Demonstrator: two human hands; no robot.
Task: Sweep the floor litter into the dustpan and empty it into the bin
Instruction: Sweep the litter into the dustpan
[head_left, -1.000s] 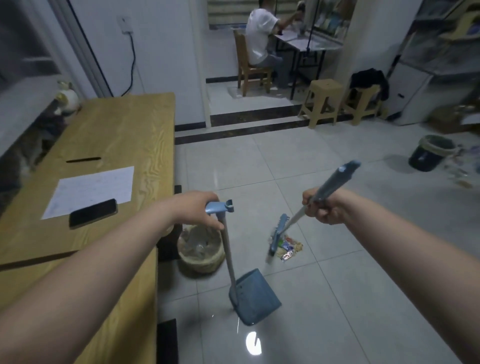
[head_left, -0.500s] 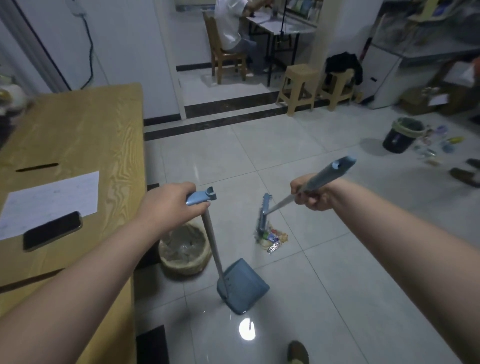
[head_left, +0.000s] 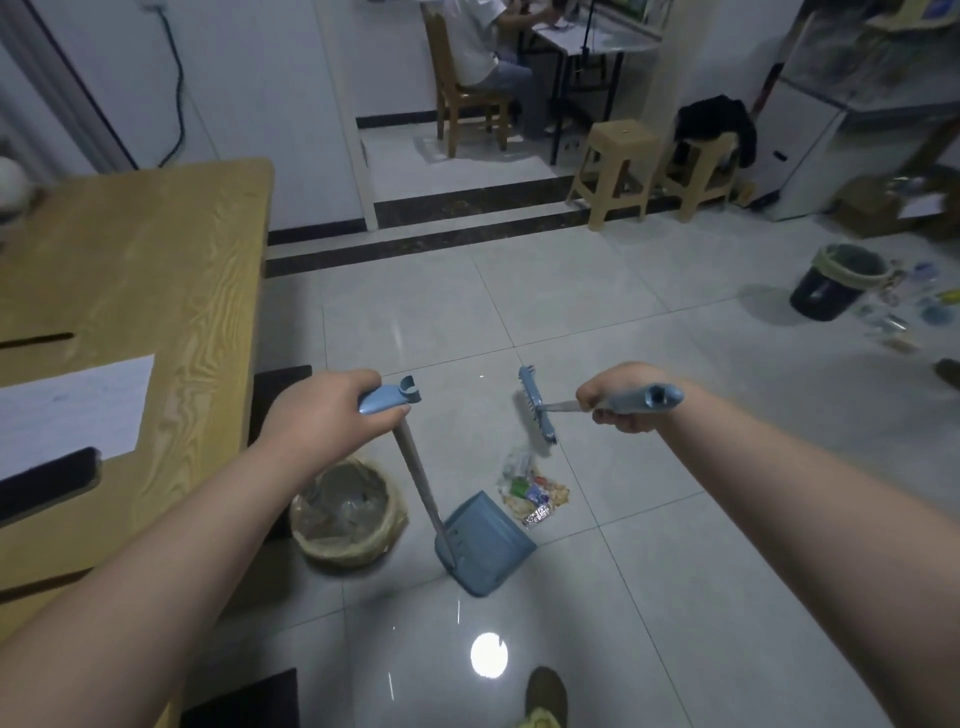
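My left hand (head_left: 332, 415) grips the top of a blue long-handled dustpan (head_left: 483, 543), whose pan rests on the tiled floor. My right hand (head_left: 623, 397) grips the handle of a blue broom; its head (head_left: 537, 410) is lifted off the floor, above and beyond a small pile of litter (head_left: 532, 493). The litter, mostly wrappers, lies just past the pan's open edge. A bin (head_left: 345, 512) lined with a pale bag stands left of the pan, beside the table.
A wooden table (head_left: 130, 270) with a paper sheet and a phone fills the left. A dark bin (head_left: 836, 280) with scattered litter sits far right. Two stools (head_left: 618, 171) stand by a step; a person sits beyond. My shoe (head_left: 545, 693) shows below.
The broom head has lifted off the litter pile and swung up and away. The dustpan has shifted closer to the litter. The view has tilted down slightly.
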